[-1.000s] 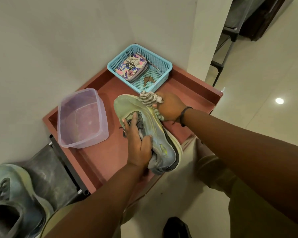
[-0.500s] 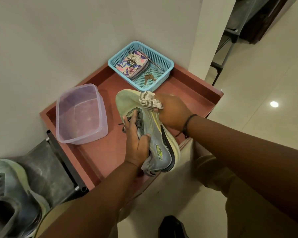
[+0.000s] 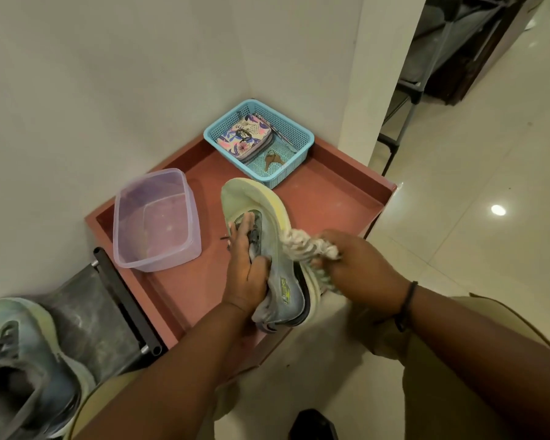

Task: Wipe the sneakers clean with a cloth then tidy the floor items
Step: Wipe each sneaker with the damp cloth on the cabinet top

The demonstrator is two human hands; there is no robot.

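A pale green and grey sneaker (image 3: 269, 214) is tilted on its side over the reddish tray-top table (image 3: 337, 198). My left hand (image 3: 246, 268) grips it over the laces and tongue. My right hand (image 3: 359, 265) holds a bunched whitish cloth (image 3: 302, 246) and presses it against the sneaker's sole edge near the middle. The second sneaker (image 3: 19, 369), same colours, stands at the lower left on a dark folding stand.
A clear plastic tub (image 3: 156, 217) sits on the table's left side. A blue mesh basket (image 3: 299, 134) at the back corner holds a patterned pouch (image 3: 245, 141) and keys (image 3: 272, 160). Walls close the back and left. Glossy tiled floor (image 3: 473, 217) lies right.
My right hand has dragged the cloth along the sneaker's sole edge from the toe end back toward the middle. The left hand keeps its hold on the shoe.
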